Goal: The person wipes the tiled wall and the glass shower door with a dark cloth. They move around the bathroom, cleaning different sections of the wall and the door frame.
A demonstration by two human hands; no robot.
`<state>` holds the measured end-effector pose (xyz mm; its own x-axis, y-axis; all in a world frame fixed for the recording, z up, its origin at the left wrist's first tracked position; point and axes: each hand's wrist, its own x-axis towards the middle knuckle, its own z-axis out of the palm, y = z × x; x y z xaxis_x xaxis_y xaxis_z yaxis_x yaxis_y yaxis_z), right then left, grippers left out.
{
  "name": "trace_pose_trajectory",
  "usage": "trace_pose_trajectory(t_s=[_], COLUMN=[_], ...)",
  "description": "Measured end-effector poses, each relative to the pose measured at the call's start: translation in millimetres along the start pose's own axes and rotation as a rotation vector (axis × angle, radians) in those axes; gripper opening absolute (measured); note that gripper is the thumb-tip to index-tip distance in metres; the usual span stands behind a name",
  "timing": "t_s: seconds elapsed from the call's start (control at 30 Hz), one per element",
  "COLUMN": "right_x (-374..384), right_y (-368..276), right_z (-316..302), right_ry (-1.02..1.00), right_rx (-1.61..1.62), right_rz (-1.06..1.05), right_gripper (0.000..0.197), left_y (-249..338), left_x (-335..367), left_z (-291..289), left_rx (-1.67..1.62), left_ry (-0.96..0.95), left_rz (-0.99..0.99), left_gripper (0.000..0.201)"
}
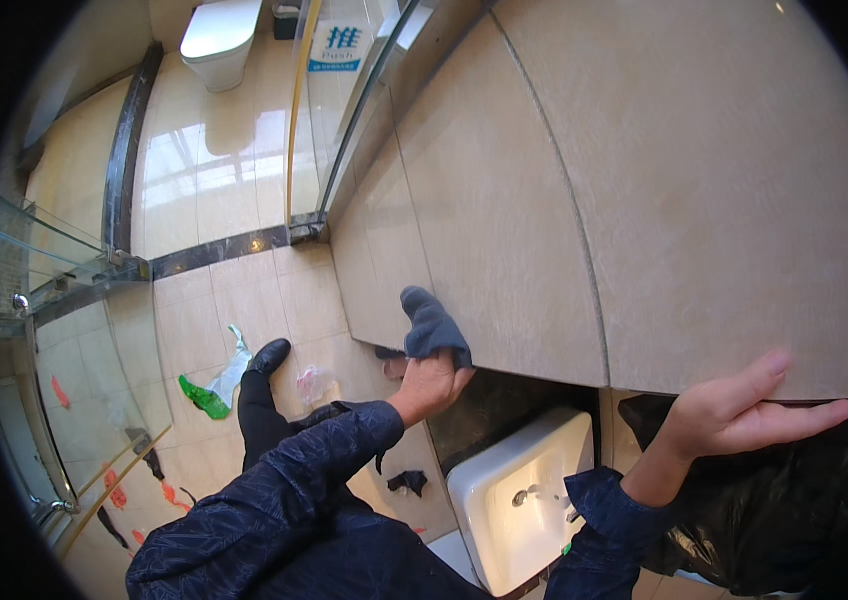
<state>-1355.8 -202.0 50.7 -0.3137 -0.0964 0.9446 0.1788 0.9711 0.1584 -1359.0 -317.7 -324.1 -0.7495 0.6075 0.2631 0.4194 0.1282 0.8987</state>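
Note:
My left hand (pixel 432 383) is closed on a dark grey cloth (pixel 430 325), which is bunched up and pressed to the beige tiled wall (pixel 504 230) near its lower edge. Further right, my right hand (pixel 719 415) is held open, fingers apart and nothing in the palm. Its fingertips lie at the bottom edge of the same wall; whether they bear on it I cannot tell. Between my arms sits a white rectangular washbasin (pixel 534 490), set in a dark counter (pixel 504 400). A black plastic bag (pixel 734 500) bulges below my right hand.
Litter is strewn over the tiled floor: a green and white plastic bag (pixel 219 385), red scraps (pixel 116 487) and a black scrap (pixel 408 482). A glass door (pixel 339 110) stands beyond the wall's far corner. Behind a dark sill (pixel 214 252) is a white toilet (pixel 221 40).

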Motion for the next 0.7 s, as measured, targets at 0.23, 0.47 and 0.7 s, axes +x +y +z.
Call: trace_pose_trajectory(t_s=[0.23, 0.47, 0.7], right_x=[-1, -3, 2], right_y=[-2, -4, -5], right_z=[-2, -7, -3], right_ry=[-0.010, -0.002, -0.007], right_rx=[0.018, 0.011, 0.014], right_rz=[0.010, 0.065, 0.044], right_gripper=[0.079, 0.078, 0.078], left_y=[30, 72, -31], left_x=[51, 162, 163], left_z=[-18, -63, -47], left_rx=[-0.203, -0.253, -0.254], left_ry=[-0.010, 0.213, 0.303], left_rz=[0.125, 0.417, -0.042], left_gripper=[0.092, 0.082, 0.070])
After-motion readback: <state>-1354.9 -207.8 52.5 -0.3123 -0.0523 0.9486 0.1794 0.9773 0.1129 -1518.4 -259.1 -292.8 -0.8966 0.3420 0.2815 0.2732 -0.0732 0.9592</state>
